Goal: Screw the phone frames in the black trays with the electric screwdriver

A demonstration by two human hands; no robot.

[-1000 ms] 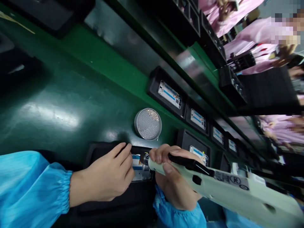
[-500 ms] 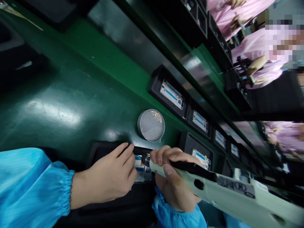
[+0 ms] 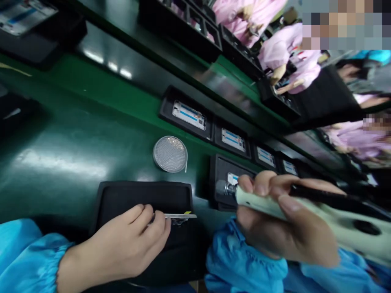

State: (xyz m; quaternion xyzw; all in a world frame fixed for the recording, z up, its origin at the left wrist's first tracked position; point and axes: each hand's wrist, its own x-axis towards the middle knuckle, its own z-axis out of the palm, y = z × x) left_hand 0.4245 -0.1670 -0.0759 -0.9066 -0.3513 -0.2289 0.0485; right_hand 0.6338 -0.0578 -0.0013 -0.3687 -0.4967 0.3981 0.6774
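Observation:
My left hand grips an open phone body by its near end, fingers closed around it. The phone is tilted up, so mostly its thin edge shows, with a bit of yellow on top. Under it lies a black foam tray. My right hand is wrapped around a pale green electric screwdriver, whose tip points left over another black tray. A round screw dish with many small holes stands beyond the near tray, some small shiny pieces at its far side.
A row of black trays with opened phones runs along the back of the green bench. Another phone sits in a tray at upper left. Across the line, people in pink work beside black boxes.
My left hand has tilted the phone up from its tray onto edge. My right hand has moved the screwdriver right, away from the phone. The camera view has shifted.

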